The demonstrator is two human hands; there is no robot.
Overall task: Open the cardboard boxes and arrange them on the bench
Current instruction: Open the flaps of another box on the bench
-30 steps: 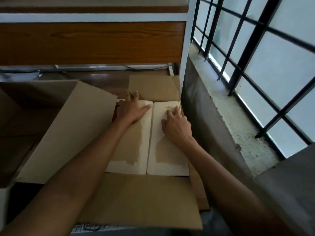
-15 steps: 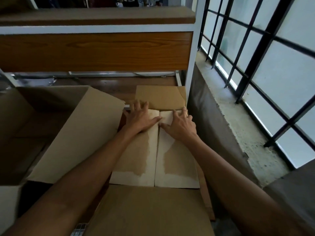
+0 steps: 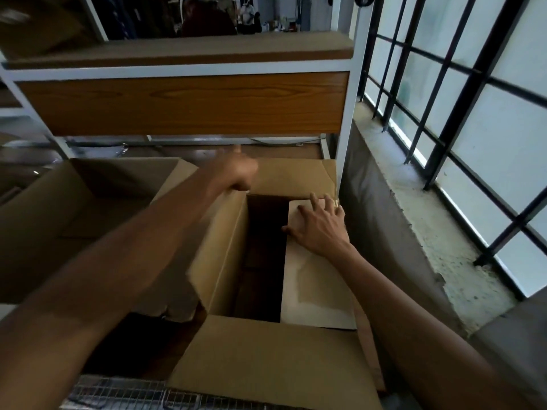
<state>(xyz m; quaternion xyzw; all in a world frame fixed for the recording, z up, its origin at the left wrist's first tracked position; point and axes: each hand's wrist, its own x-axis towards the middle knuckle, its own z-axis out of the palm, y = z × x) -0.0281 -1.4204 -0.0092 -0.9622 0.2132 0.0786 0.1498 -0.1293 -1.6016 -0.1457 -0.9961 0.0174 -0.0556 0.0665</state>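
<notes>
While left hand (image 3: 236, 173) grips raised flap (image 3: 225, 250), right hand (image 3: 321, 229) flat on other flap (image 3: 313, 285), second box (image 3: 88, 208) left, shelf post (image 3: 346, 137) right.

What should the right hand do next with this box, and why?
Probably hook the right hand under the inner edge of the right flap and swing it up and outward. That flap lies flat, covering half the opening, while the left flap stands raised by the left hand.
</notes>
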